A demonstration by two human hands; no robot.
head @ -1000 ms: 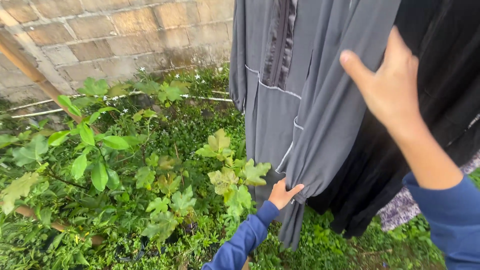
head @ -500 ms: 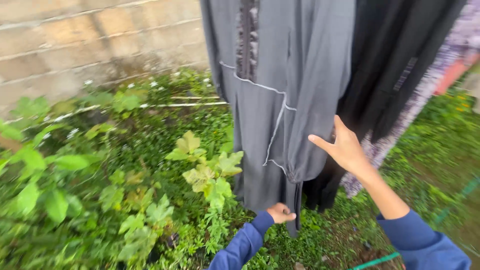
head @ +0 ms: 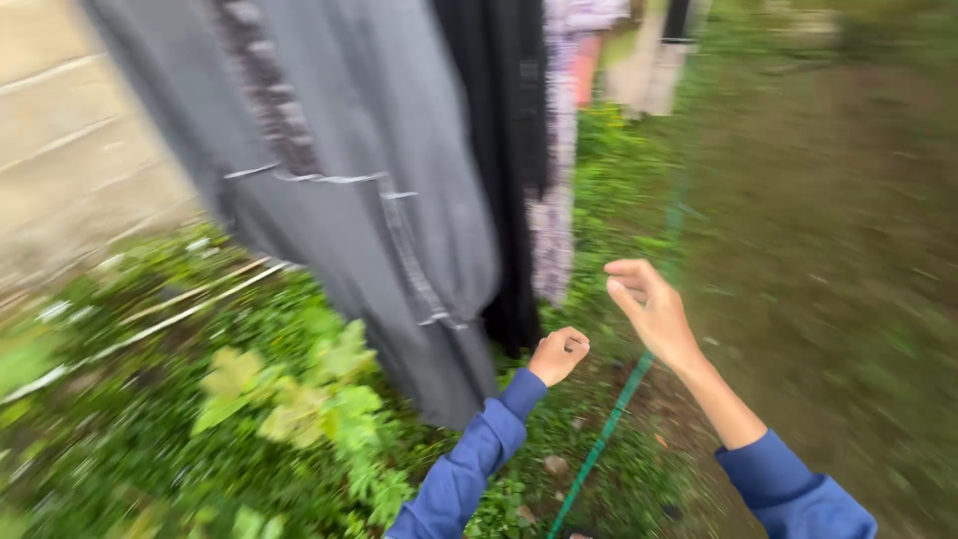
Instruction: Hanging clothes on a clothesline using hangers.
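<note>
Fingers of the left hand are curled into a closed fist, holding nothing, just right of the lower edge of the grey garment. The garment hangs up and left of both hands, in front of a black garment. The right hand is loosely curled, empty, apart from the cloth, above a green cord.

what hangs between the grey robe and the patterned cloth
In the head view, a black garment hangs between the grey robe and the patterned cloth.
</note>
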